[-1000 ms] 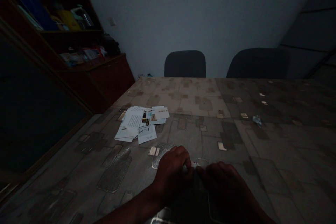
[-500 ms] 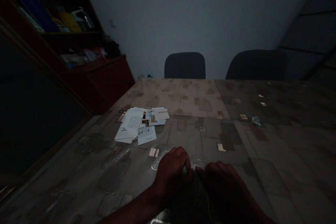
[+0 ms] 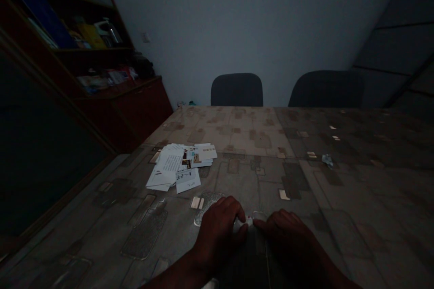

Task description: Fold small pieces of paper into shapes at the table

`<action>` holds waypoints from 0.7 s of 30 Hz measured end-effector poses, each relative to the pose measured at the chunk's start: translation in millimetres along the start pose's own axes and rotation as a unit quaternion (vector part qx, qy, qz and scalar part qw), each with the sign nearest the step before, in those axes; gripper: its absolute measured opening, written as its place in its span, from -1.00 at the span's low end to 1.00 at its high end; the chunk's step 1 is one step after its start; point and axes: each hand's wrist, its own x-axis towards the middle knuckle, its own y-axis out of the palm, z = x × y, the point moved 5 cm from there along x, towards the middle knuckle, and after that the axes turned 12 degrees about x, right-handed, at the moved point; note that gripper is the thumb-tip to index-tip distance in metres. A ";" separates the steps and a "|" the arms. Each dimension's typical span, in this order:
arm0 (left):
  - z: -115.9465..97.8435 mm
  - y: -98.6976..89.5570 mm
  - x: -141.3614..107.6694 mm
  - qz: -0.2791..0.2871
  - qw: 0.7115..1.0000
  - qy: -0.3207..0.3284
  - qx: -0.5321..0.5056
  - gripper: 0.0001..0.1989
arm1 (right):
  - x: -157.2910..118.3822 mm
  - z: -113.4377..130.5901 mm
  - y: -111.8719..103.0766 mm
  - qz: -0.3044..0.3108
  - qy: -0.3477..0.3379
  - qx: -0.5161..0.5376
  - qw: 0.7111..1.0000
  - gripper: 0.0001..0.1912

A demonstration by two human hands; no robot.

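Note:
Near the front edge of the patterned tablecloth, my left hand is closed, its thumb and forefinger pinching a small white piece with a red mark. Close on the right, my right hand has its fingers curled, the forefinger tip at the white piece's right side. A dark shape lies below and between the hands; what it is I cannot make out. The room is dim and the right palm is hidden in shadow.
White printed cards lie in a spread pile at the left. A crumpled scrap sits at the right. Two dark chairs stand behind the table, and a reddish cabinet with full shelves stands at the back left.
The whole view has shifted slightly, so the table and cards appear a little lower. More of the white piece shows between my hands, which stay close together.

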 end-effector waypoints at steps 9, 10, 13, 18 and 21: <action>-1.7 -3.3 0.8 -0.013 1.000 0.016 -0.016 -0.81 | -1.0 18.4 -4.6 -0.012 -0.056 -0.041 0.997 -0.66; -1.9 -3.3 0.8 -0.013 1.000 0.016 -0.018 -0.81 | -0.7 19.2 -5.2 -0.018 -0.063 -0.046 0.997 -0.65; -1.5 -2.8 0.5 -0.011 1.000 0.013 -0.021 -0.82 | -0.9 17.9 -3.3 -0.029 -0.055 -0.059 0.996 -0.59; -0.3 -2.1 -0.2 0.009 1.000 0.012 -0.022 -0.81 | 0.2 9.1 4.1 0.009 0.005 -0.053 0.999 -0.63; 0.1 -2.1 0.4 0.017 1.000 -0.003 -0.014 -0.80 | 0.0 0.6 5.0 0.030 0.024 -0.029 0.999 -0.58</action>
